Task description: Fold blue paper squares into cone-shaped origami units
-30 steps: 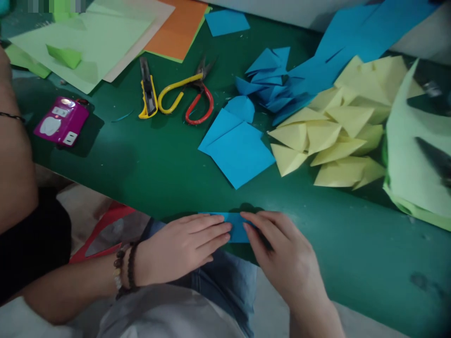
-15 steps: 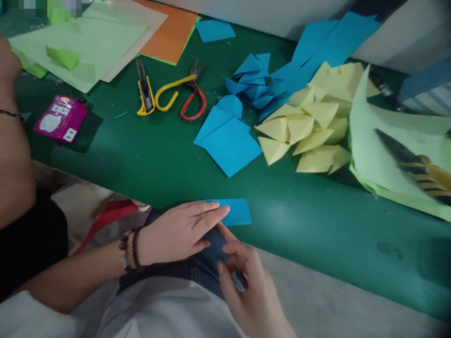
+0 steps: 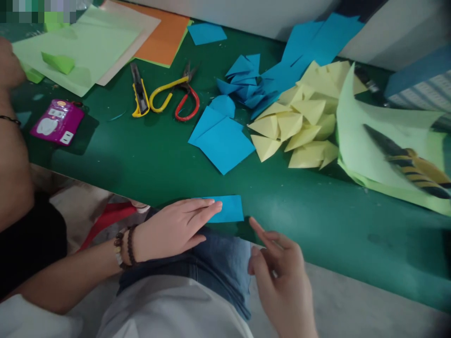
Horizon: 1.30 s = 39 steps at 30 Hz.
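Blue paper, a narrow strip [image 3: 230,209], lay at the near edge of the green table [image 3: 151,164], its right end bare and its left part hidden under me; my left hand [image 3: 176,225] rested flat across it, fingers stretched out and lying close together, pressing from above rather than pinching, with the thumb apart below; two beaded bracelets [image 3: 130,246] circled that wrist. My right hand [image 3: 282,263] gripped nothing that showed; its index finger reached out to a point just beside the strip's right end, not touching it, while the other fingers curled in.

Beyond the strip sat overlapping blue sheets [image 3: 225,145]; to their right spread a heap of yellow folded pieces [image 3: 291,126], with blue folded pieces [image 3: 243,80] behind; farther right a pale green sheet [image 3: 366,126] curled up, a striped tool [image 3: 417,169] lying on it. Left of the blue sheets were pliers [image 3: 184,83] with one yellow and one red handle, then a yellow cutter [image 3: 141,97]; a purple device [image 3: 58,122] sat near another person's arm [image 3: 12,155].
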### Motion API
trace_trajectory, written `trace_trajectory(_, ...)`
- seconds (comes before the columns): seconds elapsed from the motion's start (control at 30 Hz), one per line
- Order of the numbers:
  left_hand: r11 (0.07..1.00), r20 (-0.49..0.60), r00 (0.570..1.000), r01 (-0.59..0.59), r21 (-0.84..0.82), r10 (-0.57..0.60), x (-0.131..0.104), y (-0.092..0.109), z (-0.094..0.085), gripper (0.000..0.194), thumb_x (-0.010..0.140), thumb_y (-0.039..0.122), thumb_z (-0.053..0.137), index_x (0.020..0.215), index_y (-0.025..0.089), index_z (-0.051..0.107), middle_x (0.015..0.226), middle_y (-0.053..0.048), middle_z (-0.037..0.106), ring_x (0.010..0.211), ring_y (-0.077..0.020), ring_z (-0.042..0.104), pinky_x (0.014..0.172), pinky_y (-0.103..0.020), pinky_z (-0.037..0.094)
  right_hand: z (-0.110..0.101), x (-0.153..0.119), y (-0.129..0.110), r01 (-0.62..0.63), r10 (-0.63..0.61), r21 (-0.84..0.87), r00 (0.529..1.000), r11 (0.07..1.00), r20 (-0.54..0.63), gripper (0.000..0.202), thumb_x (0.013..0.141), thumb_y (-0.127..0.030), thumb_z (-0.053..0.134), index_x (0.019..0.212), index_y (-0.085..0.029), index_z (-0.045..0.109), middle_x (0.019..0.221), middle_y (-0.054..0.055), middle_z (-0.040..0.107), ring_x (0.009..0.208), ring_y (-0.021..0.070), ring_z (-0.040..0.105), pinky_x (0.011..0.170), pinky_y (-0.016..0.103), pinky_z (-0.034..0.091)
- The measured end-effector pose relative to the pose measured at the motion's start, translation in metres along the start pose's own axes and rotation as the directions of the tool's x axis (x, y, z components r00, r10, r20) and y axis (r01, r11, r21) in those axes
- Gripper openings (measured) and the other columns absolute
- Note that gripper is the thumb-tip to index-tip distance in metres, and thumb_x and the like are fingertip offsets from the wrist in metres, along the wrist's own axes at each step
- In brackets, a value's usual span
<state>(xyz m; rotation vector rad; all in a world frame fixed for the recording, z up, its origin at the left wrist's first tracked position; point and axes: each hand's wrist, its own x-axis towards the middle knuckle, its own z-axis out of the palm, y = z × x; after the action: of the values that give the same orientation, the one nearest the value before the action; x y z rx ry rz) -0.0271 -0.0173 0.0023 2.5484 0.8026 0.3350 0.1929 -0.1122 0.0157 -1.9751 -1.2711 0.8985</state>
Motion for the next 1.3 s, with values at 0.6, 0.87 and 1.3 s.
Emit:
trace_trajectory(0.6,0.936,0.133,0.975,-0.127,-0.329,0.179,0.008,-0.024,-0.022,0.078,0.085,0.02,0.038,0.155,0.012,0.003,0.148,-0.012,0.047,0.134,-0.0236,0.042,0.111,-0.044,0.039,0.042,0.04,-0.01,0.635,-0.705,-0.474,0.708,0.61,0.041,0.011,0.091,-0.016,0.058,0.082,-0.022,0.058,0.071,0.001,0.065,0.071,0.0194,0.05,0.063,0.034,0.033)
trace_trajectory(0.87,0.928,0.139,0.974,-0.121,-0.354,0.18,0.01,-0.026,-0.023,0.079,0.079,0.014,0.037,0.154,0.011,0.011,0.147,-0.011,0.047,0.135,-0.0226,0.041,0.112,-0.043,0.038,0.072,0.031,-0.026,0.685,-0.728,-0.407,0.682,0.604,0.067,0.021,0.095,-0.021,0.052,0.074,-0.022,0.054,0.064,0.001,0.058,0.067,0.0193,0.047,0.061,0.034,0.029)
trace_trajectory(1.3,0.987,0.172,0.972,-0.148,-0.07,0.158,0.031,-0.031,-0.028,0.071,0.084,0.006,0.043,0.152,0.009,0.02,0.148,-0.014,0.047,0.139,-0.0243,0.04,0.109,-0.039,0.044,0.015,0.055,-0.003,0.619,-0.721,-0.462,0.69,0.635,-0.066,0.012,0.087,-0.016,0.063,0.097,-0.022,0.062,0.085,0.003,0.071,0.083,0.0193,0.064,0.078,0.034,0.047)
